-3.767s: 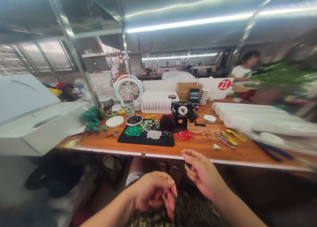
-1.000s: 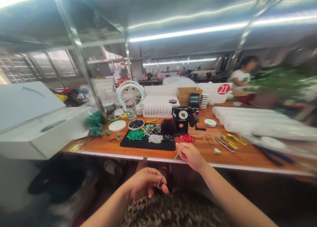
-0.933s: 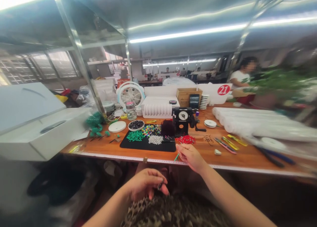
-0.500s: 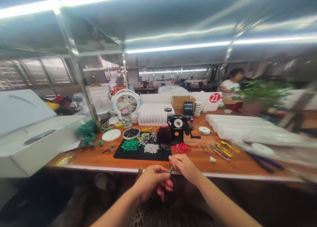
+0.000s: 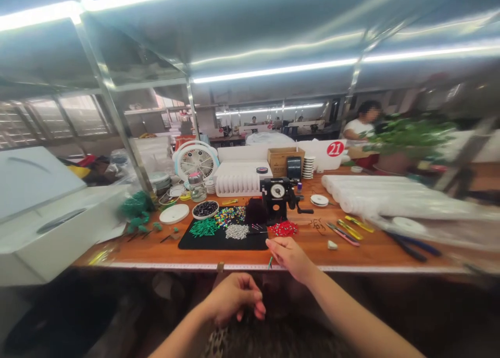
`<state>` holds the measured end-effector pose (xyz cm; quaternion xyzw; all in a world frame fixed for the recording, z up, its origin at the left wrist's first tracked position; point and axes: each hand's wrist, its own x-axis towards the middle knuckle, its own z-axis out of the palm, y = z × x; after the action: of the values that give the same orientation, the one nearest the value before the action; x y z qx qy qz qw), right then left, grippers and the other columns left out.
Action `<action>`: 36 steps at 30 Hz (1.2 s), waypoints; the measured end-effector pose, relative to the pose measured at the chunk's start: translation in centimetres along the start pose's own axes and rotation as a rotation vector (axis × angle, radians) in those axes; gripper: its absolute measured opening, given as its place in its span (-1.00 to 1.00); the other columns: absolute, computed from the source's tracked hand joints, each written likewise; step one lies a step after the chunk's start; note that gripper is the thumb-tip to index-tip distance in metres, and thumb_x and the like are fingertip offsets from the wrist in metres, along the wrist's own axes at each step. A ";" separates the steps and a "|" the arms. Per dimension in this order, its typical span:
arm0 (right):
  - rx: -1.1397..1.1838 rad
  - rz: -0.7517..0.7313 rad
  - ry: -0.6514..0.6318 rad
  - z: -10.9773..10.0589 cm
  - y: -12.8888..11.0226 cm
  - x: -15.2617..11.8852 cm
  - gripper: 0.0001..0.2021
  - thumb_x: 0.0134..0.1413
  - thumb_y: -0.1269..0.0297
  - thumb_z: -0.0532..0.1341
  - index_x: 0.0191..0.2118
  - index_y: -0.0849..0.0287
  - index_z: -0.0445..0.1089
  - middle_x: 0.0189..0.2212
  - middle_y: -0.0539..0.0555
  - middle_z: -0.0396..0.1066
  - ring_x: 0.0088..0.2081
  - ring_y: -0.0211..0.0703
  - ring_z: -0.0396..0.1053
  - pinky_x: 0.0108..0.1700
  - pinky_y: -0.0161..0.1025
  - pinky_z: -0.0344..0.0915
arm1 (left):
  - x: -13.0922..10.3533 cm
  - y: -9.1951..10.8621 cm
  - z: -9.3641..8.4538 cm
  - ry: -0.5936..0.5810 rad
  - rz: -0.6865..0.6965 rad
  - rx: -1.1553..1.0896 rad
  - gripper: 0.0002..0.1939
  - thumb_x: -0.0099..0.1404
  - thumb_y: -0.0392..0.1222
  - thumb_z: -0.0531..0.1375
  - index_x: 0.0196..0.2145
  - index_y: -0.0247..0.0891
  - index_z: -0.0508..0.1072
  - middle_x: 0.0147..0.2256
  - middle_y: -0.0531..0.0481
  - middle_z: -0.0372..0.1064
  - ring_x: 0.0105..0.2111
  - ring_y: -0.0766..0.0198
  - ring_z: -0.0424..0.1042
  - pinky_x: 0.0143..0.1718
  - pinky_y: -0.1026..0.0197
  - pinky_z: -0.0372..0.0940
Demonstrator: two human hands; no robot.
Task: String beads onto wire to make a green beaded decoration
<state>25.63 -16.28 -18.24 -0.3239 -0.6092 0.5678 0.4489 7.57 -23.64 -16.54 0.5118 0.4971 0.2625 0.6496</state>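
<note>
My right hand [image 5: 288, 256] is over the front edge of the bench, thumb and index finger pinched together on something too fine to make out. A thin green tube piece [image 5: 270, 262] shows just below its curled fingers; how it is held I cannot tell. Lower and to the left, my left hand [image 5: 236, 295] is apart from it, fingers curled and thumb against the index finger; anything between them is too small to see. Behind the hands, a black mat [image 5: 189, 243] carries green tube pieces [image 5: 203, 227], silver beads [image 5: 237, 232] and multicoloured beads [image 5: 230, 216]. Red pieces [image 5: 284, 228] lie at its right.
A black hand-cranked machine [image 5: 278, 204] stands behind the mat. To the right lie yellow cutters [image 5: 349, 229], blue-handled pliers [image 5: 412, 246] and white rolls [image 5: 375, 196]. A dish of dark beads [image 5: 205, 209] and a fan [image 5: 196, 162] are left; a white box [image 5: 58, 238] stands far left.
My left hand has let go of the green tube piece and moved down and left, away from my right hand. The green piece now shows below my right hand. The view has shifted slightly.
</note>
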 end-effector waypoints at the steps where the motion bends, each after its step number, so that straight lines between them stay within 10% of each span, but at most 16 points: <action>1: 0.013 0.001 0.005 0.0 0.1 0.1 -0.51 0.04 -0.09 0.14 -0.68 0.15 0.06 -0.78 -0.16 -0.08 -0.68 -0.40 -0.14 -0.60 -0.32 -0.22 | -0.1 -0.2 -0.1 0.004 -0.003 0.013 -0.77 -0.02 -0.14 0.26 -0.49 -0.31 0.30 -0.52 -0.13 0.49 -0.55 0.26 0.45 -0.78 0.43 -0.10; 12: -0.046 -0.032 0.003 0.1 -0.4 0.0 -0.51 0.04 -0.08 0.14 -0.68 0.16 0.07 -0.75 -0.15 -0.03 -0.66 -0.39 -0.11 -0.60 -0.33 -0.16 | 0.9 0.8 0.3 -0.061 0.041 0.002 -0.61 -0.04 -0.13 0.31 -0.25 -0.36 0.39 -0.39 -0.18 0.51 -0.41 0.17 0.45 -0.66 0.35 0.20; 29: 0.038 -0.023 0.016 -0.2 -0.2 0.0 -0.50 0.05 -0.08 0.13 -0.70 0.14 0.04 -0.78 -0.16 -0.05 -0.69 -0.40 -0.10 -0.60 -0.33 -0.16 | 0.6 -0.2 0.5 -0.066 0.033 0.005 -0.74 -0.03 -0.12 0.30 -0.53 -0.35 0.34 -0.47 -0.18 0.49 -0.47 0.20 0.46 -0.73 0.40 0.06; 36: -0.030 -0.021 -0.022 -0.1 -0.4 0.0 -0.50 0.05 -0.10 0.13 -0.67 0.15 0.05 -0.76 -0.15 -0.05 -0.67 -0.39 -0.11 -0.60 -0.32 -0.16 | 2.0 1.4 1.1 -0.037 0.059 -0.058 -0.61 -0.06 -0.13 0.32 -0.29 -0.36 0.35 -0.35 -0.21 0.50 -0.40 0.12 0.50 -0.71 0.38 0.20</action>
<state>25.76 -16.34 -17.85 -0.3182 -0.6259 0.5574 0.4432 9.50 -21.91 -15.99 0.5121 0.4619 0.2861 0.6653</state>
